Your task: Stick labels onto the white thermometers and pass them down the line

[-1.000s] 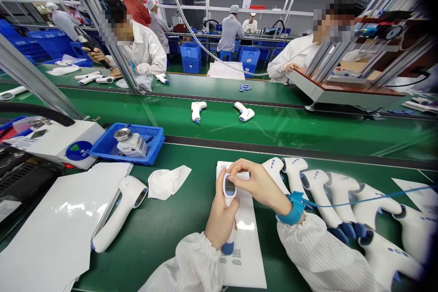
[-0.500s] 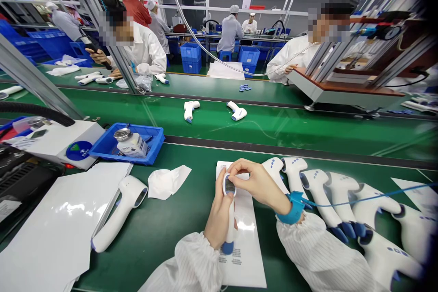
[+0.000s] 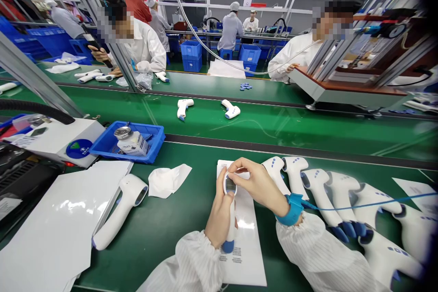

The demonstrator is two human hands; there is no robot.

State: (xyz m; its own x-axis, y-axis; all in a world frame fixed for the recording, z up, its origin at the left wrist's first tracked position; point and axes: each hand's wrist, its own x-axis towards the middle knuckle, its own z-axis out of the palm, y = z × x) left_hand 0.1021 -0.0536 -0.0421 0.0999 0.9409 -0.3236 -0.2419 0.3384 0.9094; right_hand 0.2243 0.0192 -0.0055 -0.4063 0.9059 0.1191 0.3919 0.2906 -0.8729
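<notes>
My left hand (image 3: 220, 217) is wrapped round the handle of a white infrared thermometer (image 3: 230, 200), held upright above a white printed sheet (image 3: 244, 255) on the green bench. My right hand (image 3: 256, 184) pinches at the thermometer's small display end from the right. A blue wrist strap (image 3: 290, 208) with a coiled blue cord sits on my right wrist. Beside my right arm lies a row of several white thermometers (image 3: 342, 198).
Another white thermometer (image 3: 118, 212) lies at left on white sheets, with a crumpled wipe (image 3: 168, 180) beside it. A blue tray (image 3: 127, 142) holds a bottle. Two thermometers (image 3: 205, 108) ride the green conveyor belt. People in white coats work across the belt.
The two thermometers on the conveyor have drifted left. My hands have stayed at the thermometer's display, with the unit turned slightly more upright.
</notes>
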